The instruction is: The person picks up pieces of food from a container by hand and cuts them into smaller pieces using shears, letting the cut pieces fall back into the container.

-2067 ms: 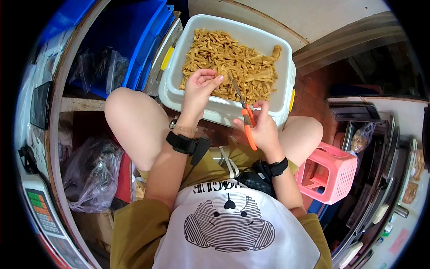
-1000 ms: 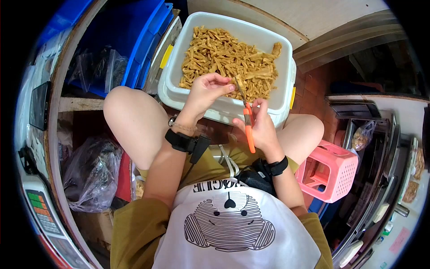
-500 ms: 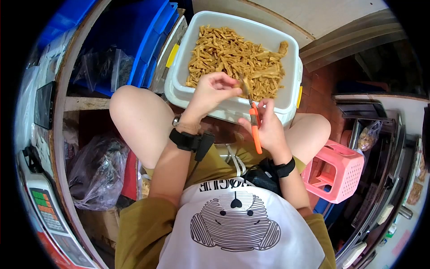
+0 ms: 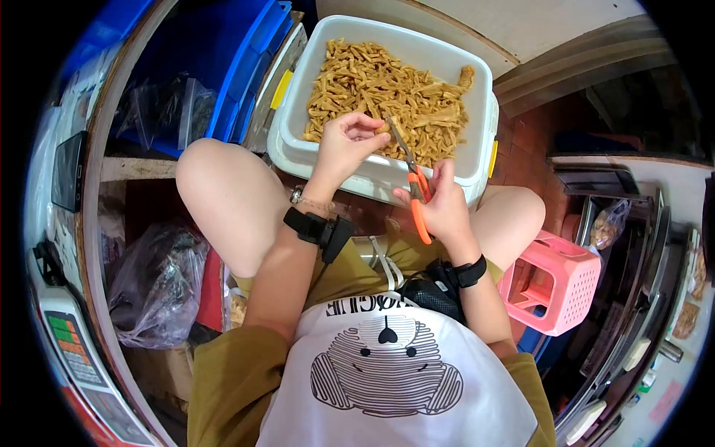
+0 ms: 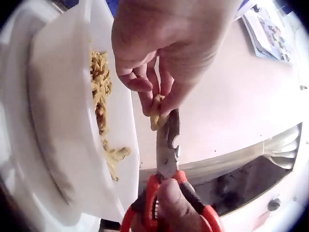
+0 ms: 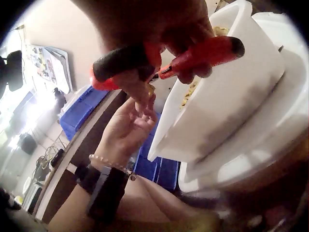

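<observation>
Over the near part of a white tub (image 4: 478, 112), my left hand (image 4: 346, 145) pinches a small yellowish-brown piece (image 5: 157, 116) between thumb and fingertips. Orange-handled scissors (image 4: 415, 195) are held in my right hand (image 4: 445, 208), thumb and fingers at the handles. In the left wrist view the scissor blades (image 5: 166, 157) point at the piece, their tips right beside it and the left thumb. A heap of similar brown strips (image 4: 372, 82) lies inside the tub below both hands. The right wrist view shows the handles in the right hand, with the blades mostly hidden.
The tub stands between the person's bare knees (image 4: 223, 201). Blue bins (image 4: 246, 74) with plastic bags are at the left, above a shelf edge. A pink stool (image 4: 570, 287) stands at the right. A scale (image 4: 78, 350) sits at far left.
Both hands shift slightly with the scissors, lastly a little left and away from the body. The scissor handles are spread wider now than half a second ago. The left hand keeps its pinch.
</observation>
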The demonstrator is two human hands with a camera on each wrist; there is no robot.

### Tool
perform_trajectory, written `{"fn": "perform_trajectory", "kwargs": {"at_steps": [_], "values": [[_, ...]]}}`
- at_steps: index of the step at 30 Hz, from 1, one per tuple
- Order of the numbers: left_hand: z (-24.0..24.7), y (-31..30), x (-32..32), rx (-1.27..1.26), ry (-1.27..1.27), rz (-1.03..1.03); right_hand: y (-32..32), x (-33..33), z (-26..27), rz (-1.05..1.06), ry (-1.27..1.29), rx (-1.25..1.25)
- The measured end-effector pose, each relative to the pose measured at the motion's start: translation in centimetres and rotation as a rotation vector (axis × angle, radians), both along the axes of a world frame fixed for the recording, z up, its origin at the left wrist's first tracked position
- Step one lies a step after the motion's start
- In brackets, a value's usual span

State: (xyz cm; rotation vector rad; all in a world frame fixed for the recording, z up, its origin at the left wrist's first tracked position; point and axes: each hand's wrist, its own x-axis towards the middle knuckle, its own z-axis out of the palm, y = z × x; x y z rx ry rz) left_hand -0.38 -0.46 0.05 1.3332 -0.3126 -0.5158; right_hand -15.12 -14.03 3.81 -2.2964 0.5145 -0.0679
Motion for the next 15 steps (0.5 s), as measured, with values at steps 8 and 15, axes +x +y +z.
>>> {"fn": "perform_trajectory", "kwargs": {"at_steps": [8, 15], "values": [[-0.1, 0.5, 0.7, 0.262, -0.304, 0.126, 0.0, 0.0, -1.4, -0.05, -0.046, 0.019], [0.5, 0.1, 0.3, -0.122, 0.031, 0.208, -0.3, -0.4, -1.7, -0.063, -0.066, 0.071]]}}
